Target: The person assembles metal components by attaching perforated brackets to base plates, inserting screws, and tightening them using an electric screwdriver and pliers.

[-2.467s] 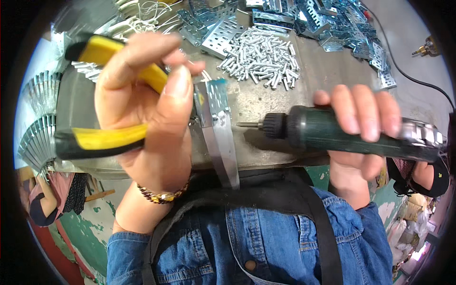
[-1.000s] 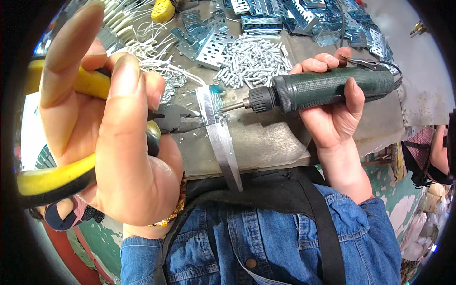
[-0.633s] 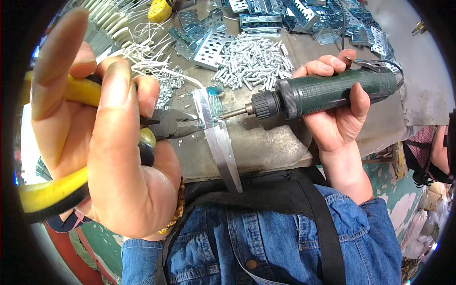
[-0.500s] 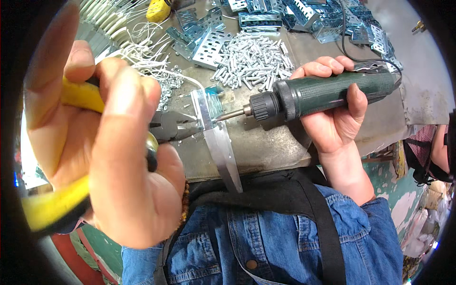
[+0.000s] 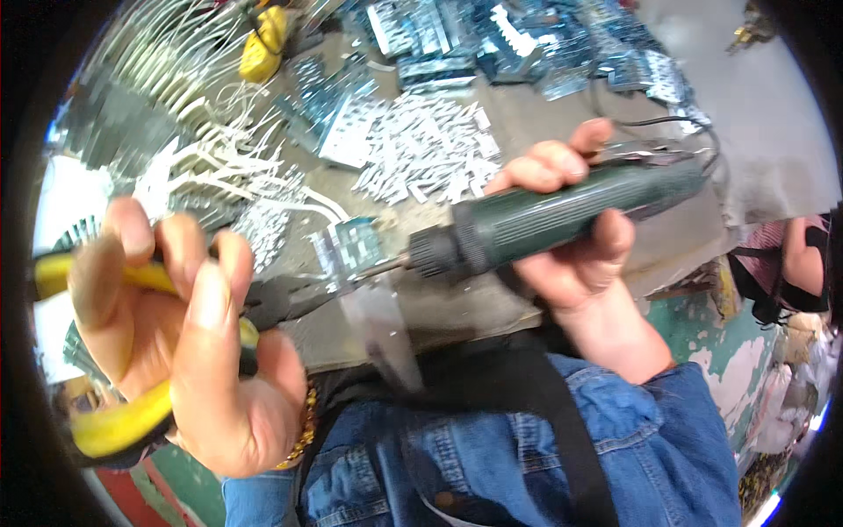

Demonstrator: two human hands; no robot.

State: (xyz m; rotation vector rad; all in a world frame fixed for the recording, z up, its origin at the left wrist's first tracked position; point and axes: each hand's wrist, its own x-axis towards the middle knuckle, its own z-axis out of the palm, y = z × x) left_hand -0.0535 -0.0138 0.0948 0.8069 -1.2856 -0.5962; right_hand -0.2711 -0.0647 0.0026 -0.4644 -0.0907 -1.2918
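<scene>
My left hand [image 5: 206, 351] is wrapped round a pair of pliers with yellow handles [image 5: 123, 423]. The dark plier jaws [image 5: 285, 299] reach the left side of a small metal bracket [image 5: 347, 250] with white wires running to it. My right hand [image 5: 571, 255] holds a dark green electric screwdriver [image 5: 584, 206], its cord trailing off the rear end. The screwdriver's bit [image 5: 382, 267] points left and meets the bracket's near side, opposite the pliers. A flat metal strip [image 5: 382, 338] extends from below the bracket toward my lap. Blur hides what exactly the jaws grip.
Behind the bracket lies a heap of silver screws [image 5: 430, 145], with small nuts [image 5: 268, 220] to its left. Perforated metal brackets [image 5: 527, 44] are piled at the back. White-wired parts [image 5: 176, 88] and a yellow tool [image 5: 263, 44] sit at the far left. The worktable's edge [image 5: 492, 325] runs before me.
Both hands, the pliers, the screwdriver and the bracket appear lower and further left in the picture. The whole view has also shifted. Pliers and bit stay at the bracket.
</scene>
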